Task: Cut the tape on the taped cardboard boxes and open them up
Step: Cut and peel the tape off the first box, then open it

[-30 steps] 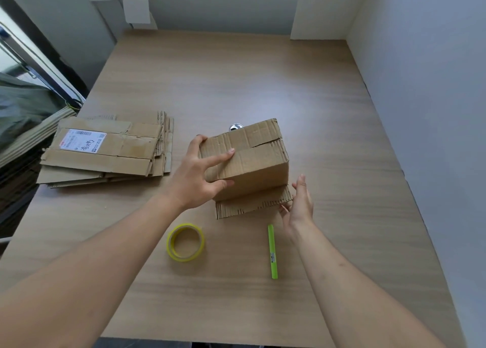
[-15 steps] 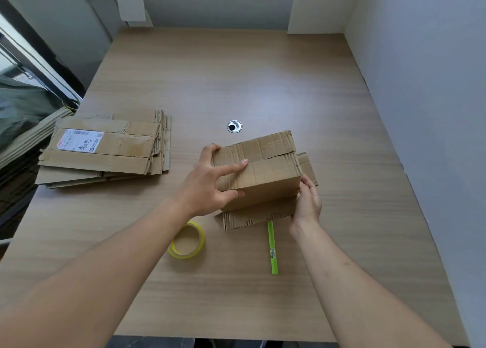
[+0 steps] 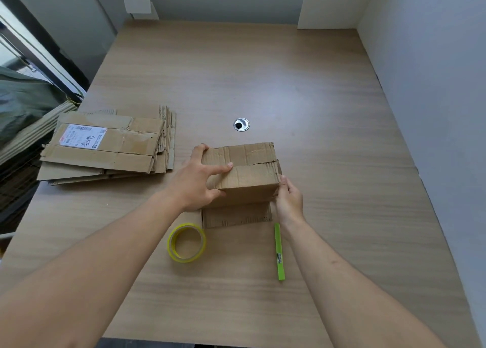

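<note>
My left hand grips the small brown cardboard box with spread fingers, and my right hand pinches its right corner, both forearms stretched forward.

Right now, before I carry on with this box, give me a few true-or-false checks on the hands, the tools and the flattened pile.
1. Both hands are on the cardboard box. True: left hand, right hand.
2. The green cutter is in the right hand. False: it lies on the table.
3. The tape roll sits on the box. False: it lies on the table, nearer than the box.
4. The flattened boxes lie left of the box. True.
</note>
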Demonstrator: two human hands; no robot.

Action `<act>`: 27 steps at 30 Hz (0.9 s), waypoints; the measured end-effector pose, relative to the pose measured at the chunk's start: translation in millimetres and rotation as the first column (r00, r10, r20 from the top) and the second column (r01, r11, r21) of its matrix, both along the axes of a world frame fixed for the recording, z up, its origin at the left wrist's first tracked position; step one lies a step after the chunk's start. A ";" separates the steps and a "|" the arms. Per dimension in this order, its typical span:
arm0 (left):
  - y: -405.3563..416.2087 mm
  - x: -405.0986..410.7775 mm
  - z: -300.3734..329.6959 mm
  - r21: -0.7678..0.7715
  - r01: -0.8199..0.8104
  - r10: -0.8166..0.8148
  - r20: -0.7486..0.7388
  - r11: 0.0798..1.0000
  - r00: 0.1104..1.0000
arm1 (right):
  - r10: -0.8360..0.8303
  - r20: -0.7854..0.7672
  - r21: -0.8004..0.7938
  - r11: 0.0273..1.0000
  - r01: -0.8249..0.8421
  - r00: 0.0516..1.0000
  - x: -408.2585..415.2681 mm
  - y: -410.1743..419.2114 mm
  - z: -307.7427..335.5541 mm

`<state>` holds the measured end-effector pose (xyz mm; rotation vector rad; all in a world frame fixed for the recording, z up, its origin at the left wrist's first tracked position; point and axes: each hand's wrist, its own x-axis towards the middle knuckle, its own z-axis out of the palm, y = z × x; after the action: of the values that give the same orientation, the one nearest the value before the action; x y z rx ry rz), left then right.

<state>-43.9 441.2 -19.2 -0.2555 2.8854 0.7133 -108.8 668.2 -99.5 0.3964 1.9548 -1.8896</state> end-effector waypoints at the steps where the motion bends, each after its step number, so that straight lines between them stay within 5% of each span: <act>1: -3.0 1.1 -2.6 0.013 -0.002 0.002 -0.007 1.000 1.000 | 0.009 0.002 -0.002 1.000 -0.009 1.000 -1.6 -2.7 -2.2; 4: -7.7 6.2 -8.7 0.066 -0.001 0.005 -0.060 0.998 0.998 | 0.028 -0.063 0.137 0.990 -0.019 0.998 -0.4 -3.9 -5.7; 7: -7.1 9.3 -10.2 0.064 0.009 -0.004 -0.086 0.998 0.996 | 0.036 -0.338 0.292 0.954 0.069 0.940 10.0 -8.2 14.8; 10: -4.7 10.7 -12.0 0.041 0.004 0.000 -0.098 0.999 0.995 | 0.309 -0.613 0.542 0.834 0.103 0.727 14.7 -22.7 35.4; 14: -5.0 16.1 -18.2 0.048 0.019 -0.015 -0.084 0.999 0.996 | 0.632 -0.587 0.776 0.618 0.128 0.505 22.1 -41.0 29.6; 18: -0.6 29.4 -18.9 -0.007 0.022 -0.022 -0.045 1.000 0.999 | 0.665 -0.543 0.820 0.552 0.153 0.513 26.1 -45.2 25.6; 24: 3.4 82.4 -35.6 -0.029 -0.283 0.258 -0.333 0.959 0.907 | 0.641 -0.521 0.827 0.542 0.148 0.563 33.9 -55.7 26.2; 27: 5.2 104.8 -50.4 -0.112 -0.260 0.247 -0.116 0.959 0.962 | 0.634 -0.499 0.834 0.537 0.128 0.591 37.6 -58.7 26.2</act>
<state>60.9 446.4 -69.6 -0.6339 3.0317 0.5971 -71.2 609.5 -73.3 -0.6749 3.1734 -0.7717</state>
